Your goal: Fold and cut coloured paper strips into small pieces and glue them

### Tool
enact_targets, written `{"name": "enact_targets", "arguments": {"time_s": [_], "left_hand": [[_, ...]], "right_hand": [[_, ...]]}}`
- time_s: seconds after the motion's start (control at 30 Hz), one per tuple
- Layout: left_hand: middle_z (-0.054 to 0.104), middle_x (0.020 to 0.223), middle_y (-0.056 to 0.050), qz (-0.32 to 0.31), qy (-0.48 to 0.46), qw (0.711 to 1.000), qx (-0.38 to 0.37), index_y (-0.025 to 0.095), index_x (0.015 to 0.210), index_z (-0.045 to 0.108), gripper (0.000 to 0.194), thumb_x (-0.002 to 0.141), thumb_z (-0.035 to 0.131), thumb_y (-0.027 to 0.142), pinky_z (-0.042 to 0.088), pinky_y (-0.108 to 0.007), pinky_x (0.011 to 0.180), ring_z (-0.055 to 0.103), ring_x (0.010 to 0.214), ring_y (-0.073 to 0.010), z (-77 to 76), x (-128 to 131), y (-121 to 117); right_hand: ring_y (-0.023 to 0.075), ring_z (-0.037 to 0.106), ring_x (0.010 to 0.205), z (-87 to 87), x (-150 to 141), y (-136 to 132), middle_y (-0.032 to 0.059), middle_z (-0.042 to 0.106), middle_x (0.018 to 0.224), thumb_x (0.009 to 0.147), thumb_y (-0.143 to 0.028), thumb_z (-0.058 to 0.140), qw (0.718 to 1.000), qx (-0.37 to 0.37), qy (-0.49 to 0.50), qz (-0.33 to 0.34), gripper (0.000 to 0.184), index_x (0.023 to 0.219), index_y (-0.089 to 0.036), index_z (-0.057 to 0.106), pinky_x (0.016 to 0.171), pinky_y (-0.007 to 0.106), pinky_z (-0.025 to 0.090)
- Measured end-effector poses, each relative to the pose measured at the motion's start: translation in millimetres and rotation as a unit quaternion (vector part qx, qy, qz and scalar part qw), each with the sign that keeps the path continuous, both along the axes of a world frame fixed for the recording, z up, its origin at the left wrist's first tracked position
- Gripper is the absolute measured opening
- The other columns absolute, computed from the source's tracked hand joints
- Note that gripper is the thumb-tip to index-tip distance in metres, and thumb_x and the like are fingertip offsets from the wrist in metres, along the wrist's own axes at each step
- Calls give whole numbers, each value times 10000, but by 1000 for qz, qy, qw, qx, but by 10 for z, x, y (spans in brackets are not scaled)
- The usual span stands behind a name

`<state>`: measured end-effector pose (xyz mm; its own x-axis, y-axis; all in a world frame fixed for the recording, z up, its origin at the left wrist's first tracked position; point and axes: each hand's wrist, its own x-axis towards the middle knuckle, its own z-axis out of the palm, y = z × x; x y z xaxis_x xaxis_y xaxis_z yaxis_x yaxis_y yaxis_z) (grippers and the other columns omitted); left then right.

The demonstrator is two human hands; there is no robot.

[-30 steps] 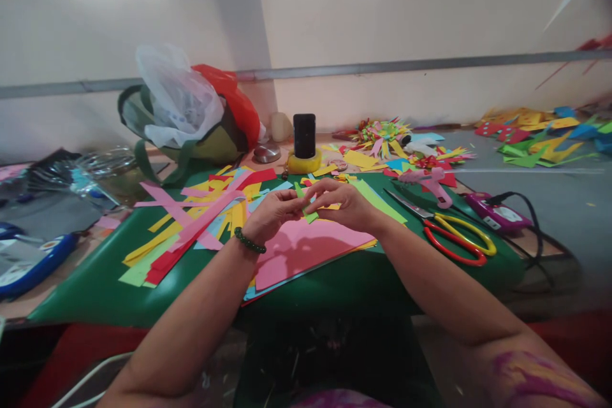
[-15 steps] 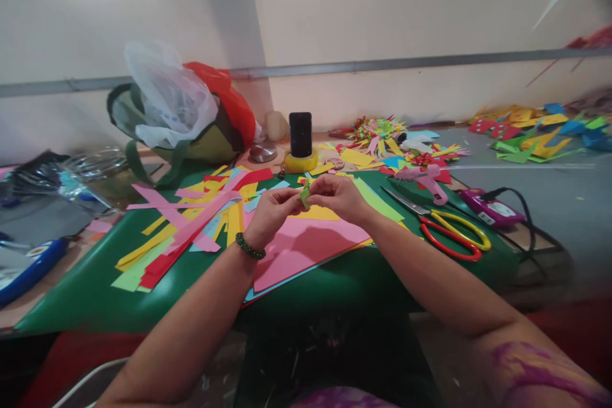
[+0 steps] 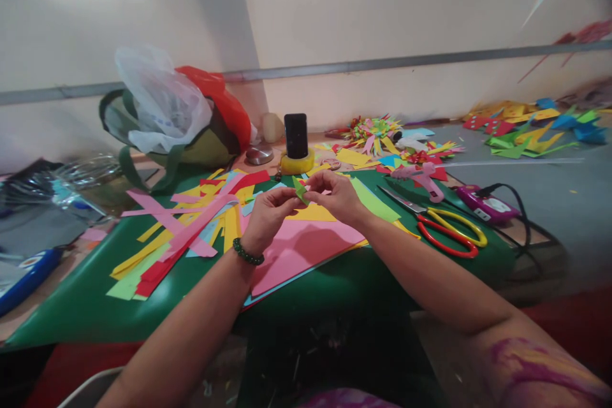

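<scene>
A small folded piece of green paper (image 3: pixel 300 190) is pinched between my two hands, above the stack of coloured paper. My left hand (image 3: pixel 272 211), with a dark green bead bracelet (image 3: pixel 247 252) at the wrist, grips its left side with closed fingertips. On the other side, my right hand (image 3: pixel 337 196) pinches it between thumb and forefinger. Pink sheets (image 3: pixel 306 252) lie under both hands, with yellow and blue sheets in the same pile. Cut paper strips (image 3: pixel 184 226) in pink, yellow, red and green spread out to the left.
Scissors with red and yellow handles (image 3: pixel 444 226) lie right of the pile, below a pink glue gun (image 3: pixel 418 177). A phone (image 3: pixel 296 134) leans upright in a yellow tape roll (image 3: pixel 297 162). Behind stand a stuffed bag (image 3: pixel 201 146) and folded paper decorations (image 3: pixel 375 131).
The green paper has turned between my fingers, and its point now tilts to the upper left. Both hands keep hold of it. The whole view has shifted slightly.
</scene>
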<state>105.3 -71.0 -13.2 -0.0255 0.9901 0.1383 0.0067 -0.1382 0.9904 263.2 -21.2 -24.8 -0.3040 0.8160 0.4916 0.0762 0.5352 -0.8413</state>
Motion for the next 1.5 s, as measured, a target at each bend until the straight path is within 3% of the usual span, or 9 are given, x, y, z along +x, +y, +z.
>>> {"name": "enact_targets", "arguments": {"time_s": [0.27, 0.5, 0.73, 0.97, 1.13, 1.27, 1.5], "left_hand": [[702, 676, -5, -9, -45, 999, -21, 169, 722, 651, 367, 509, 847, 396, 479, -244, 624, 683, 678, -169, -1, 3, 6], [680, 635, -12, -7, -21, 999, -34, 162, 687, 646, 442, 522, 831, 527, 482, -244, 612, 664, 639, -156, -33, -22, 40], [681, 654, 1, -8, -38, 998, -48, 173, 688, 642, 441, 510, 838, 526, 474, -228, 597, 666, 657, -151, -62, -37, 56], [675, 617, -23, 23, -15, 999, -37, 156, 658, 688, 457, 457, 847, 535, 462, -240, 593, 639, 614, -147, -23, -31, 41], [672, 619, -11, 19, -43, 998, -43, 159, 674, 708, 432, 434, 872, 478, 473, -241, 592, 601, 558, -117, 16, -22, 24], [659, 608, -24, -11, -66, 996, -50, 157, 658, 704, 416, 499, 837, 517, 478, -236, 589, 602, 566, -121, 34, -33, 15], [652, 617, -5, -4, -39, 998, -43, 163, 661, 709, 382, 488, 848, 474, 490, -258, 610, 584, 550, -115, 23, -48, 24]], "right_hand": [[129, 571, 627, -38, -10, 13, -23, 581, 695, 704, -292, 665, 999, -36, -14, 34, 271, 916, -185, 535, 585, 280, 475], [110, 541, 593, -12, -23, -62, -49, 535, 652, 740, -275, 635, 999, 15, -49, 15, 236, 933, -185, 531, 577, 259, 450], [114, 559, 587, 12, -7, -84, -53, 546, 641, 744, -250, 613, 996, -40, -57, 56, 235, 938, -189, 495, 554, 252, 446], [94, 516, 577, -5, -23, -88, -57, 530, 644, 750, -257, 627, 996, 5, -66, 59, 229, 935, -186, 512, 542, 235, 418], [110, 574, 607, 4, -16, -64, -44, 584, 661, 738, -252, 636, 991, -62, -30, 113, 259, 946, -187, 495, 579, 254, 461], [106, 583, 589, -5, 16, -5, -54, 601, 652, 697, -247, 670, 981, -114, -5, 157, 318, 953, -194, 491, 578, 252, 470], [104, 571, 581, -3, 42, 3, -66, 590, 618, 686, -186, 642, 978, -90, -45, 185, 346, 1006, -177, 512, 576, 250, 447]]}}
